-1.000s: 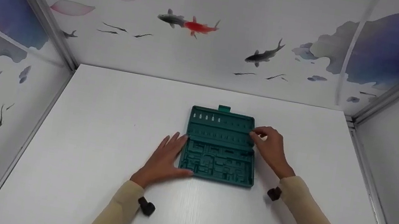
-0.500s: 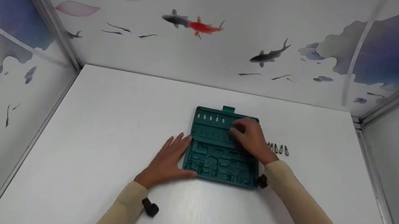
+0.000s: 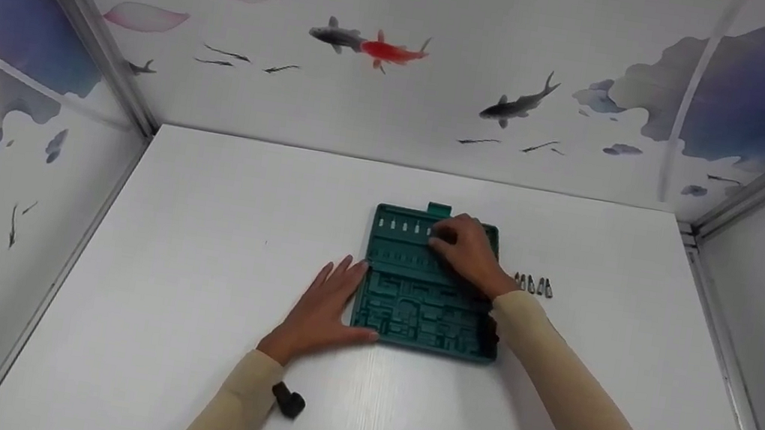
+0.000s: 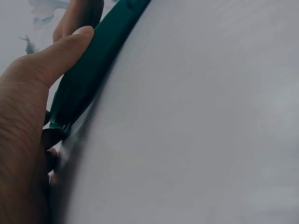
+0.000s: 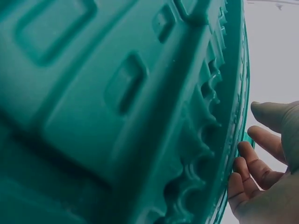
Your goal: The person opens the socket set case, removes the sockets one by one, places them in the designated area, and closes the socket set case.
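Observation:
A green plastic case (image 3: 425, 312) lies unfolded on the white table, its slotted half at the back. Several small metal bits (image 3: 405, 226) stand in the left of its top row. My left hand (image 3: 319, 312) rests spread at the case's left side; its thumb (image 4: 77, 44) lies on the near rim, the other fingers along the edge. My right hand (image 3: 468, 251) reaches over the slotted half, fingertips right at the last bit in the row. In the right wrist view its thumb and index finger (image 5: 266, 140) stand apart, and nothing shows between them.
To the right of the case, several more bits (image 3: 531, 285) lie in a row on the table (image 3: 222, 221). A latch tab (image 3: 438, 210) sticks out at the case's back edge. Printed walls (image 3: 398, 111) enclose the table at back and sides.
My right hand has moved left from the case's right edge across the slotted half to the standing bits, uncovering the bits on the table. My left hand stays at the case.

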Available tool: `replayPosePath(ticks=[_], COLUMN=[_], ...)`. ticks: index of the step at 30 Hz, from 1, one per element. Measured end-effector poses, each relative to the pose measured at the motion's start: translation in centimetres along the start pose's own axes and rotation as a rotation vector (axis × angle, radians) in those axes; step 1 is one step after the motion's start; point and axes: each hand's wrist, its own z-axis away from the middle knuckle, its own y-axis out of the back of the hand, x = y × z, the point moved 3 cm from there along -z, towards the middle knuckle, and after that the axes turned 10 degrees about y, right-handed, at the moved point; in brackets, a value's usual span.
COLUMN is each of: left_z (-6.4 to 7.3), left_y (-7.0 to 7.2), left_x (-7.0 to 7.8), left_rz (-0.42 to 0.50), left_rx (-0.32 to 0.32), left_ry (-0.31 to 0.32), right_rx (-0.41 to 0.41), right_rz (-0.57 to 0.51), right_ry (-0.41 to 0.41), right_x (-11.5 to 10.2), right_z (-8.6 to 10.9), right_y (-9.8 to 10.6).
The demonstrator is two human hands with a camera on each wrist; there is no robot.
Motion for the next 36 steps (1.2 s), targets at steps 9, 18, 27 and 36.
replayPosePath(ticks=[9, 18, 27, 36], left_z=[0.1, 0.1, 0.1, 0.1], left_y=[-0.1, 0.0, 0.1, 0.2], left_x=[0.3, 0.4, 0.4, 0.2], left_rz=[0.004, -0.005, -0.007, -0.002], left_rx=[0.004, 0.006, 0.003, 0.001], left_ry=[-0.010, -0.004, -0.010, -0.006], right_rx=[-0.024, -0.054, 0.004, 0.084], right_rz=[0.033, 0.033, -0.036, -0.195], right_ry=[-0.035, -0.087, -0.110, -0.299], right_x=[0.6, 0.8, 0.7, 0.7], right_z=[-0.5, -0.8, -0.6, -0.8], right_y=[-0.5, -0.7, -1.1, -1.3])
